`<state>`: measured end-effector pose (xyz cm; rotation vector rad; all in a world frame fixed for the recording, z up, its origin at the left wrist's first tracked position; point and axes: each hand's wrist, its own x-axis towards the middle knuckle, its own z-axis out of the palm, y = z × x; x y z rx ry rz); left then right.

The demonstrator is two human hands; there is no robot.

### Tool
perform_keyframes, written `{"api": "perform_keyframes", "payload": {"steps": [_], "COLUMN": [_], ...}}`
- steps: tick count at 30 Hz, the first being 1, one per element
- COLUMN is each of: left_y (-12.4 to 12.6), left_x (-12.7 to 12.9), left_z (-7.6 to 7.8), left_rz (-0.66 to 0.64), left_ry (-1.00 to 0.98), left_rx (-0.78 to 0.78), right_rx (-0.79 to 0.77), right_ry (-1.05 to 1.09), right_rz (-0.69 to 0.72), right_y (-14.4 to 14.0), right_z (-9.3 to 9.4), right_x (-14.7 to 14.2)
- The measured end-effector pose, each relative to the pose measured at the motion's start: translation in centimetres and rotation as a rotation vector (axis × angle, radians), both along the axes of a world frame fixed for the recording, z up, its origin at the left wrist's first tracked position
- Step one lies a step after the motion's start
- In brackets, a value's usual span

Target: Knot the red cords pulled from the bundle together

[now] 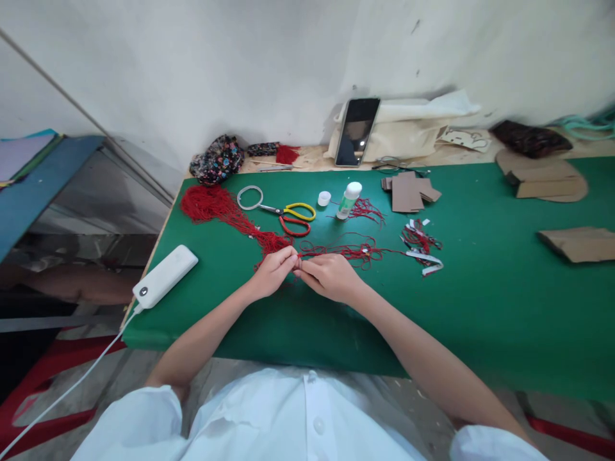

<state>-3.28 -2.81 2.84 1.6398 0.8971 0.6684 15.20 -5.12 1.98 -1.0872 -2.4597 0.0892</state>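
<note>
My left hand (273, 271) and my right hand (328, 276) meet fingertip to fingertip over the green table cover (480, 301), both pinching a thin red cord (346, 251) that trails off to the right. A thick bundle of red cords (221, 208) lies to the upper left and runs down toward my left hand. Scissors with one yellow and one red handle (293, 218) lie just beyond my hands, next to a white ring (250, 198).
A white power bank (164, 276) with a cable sits near the table's left edge. A glue bottle (348, 200), its cap (324, 198), cardboard pieces (408, 191), red cord scraps with white strips (423, 246), a leaning phone (357, 131) and more cardboard (576, 243) lie farther back and right.
</note>
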Motion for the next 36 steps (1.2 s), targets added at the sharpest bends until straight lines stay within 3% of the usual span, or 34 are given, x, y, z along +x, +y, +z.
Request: {"api": "perform_keyframes", "payload": {"steps": [5, 11, 19, 27, 36], "left_y": [-0.1, 0.0, 0.0, 0.0, 0.0], "left_x": [0.1, 0.1, 0.0, 0.0, -0.1], "left_z": [-0.6, -1.2, -0.2, 0.7, 1.0], "left_rz": [-0.044, -0.012, 0.067, 0.022, 0.039], "left_ry": [-0.03, -0.052, 0.089, 0.218, 0.188], "left_rx": [-0.125, -0.159, -0.029, 0.103, 0.101], "right_rx": [-0.002, 0.066, 0.151, 0.186, 0.026], "right_ry": [-0.064, -0.028, 0.125, 0.189, 0.364], "right_rz": [-0.015, -0.034, -0.092, -0.113, -0.152], "right_y": [-0.4, -0.4, -0.3, -0.2, 0.0], "right_z": [-0.2, -0.4, -0.9, -1.0, -0.9], "right_x": [-0.6, -0.7, -0.8, -0.6, -0.5]}}
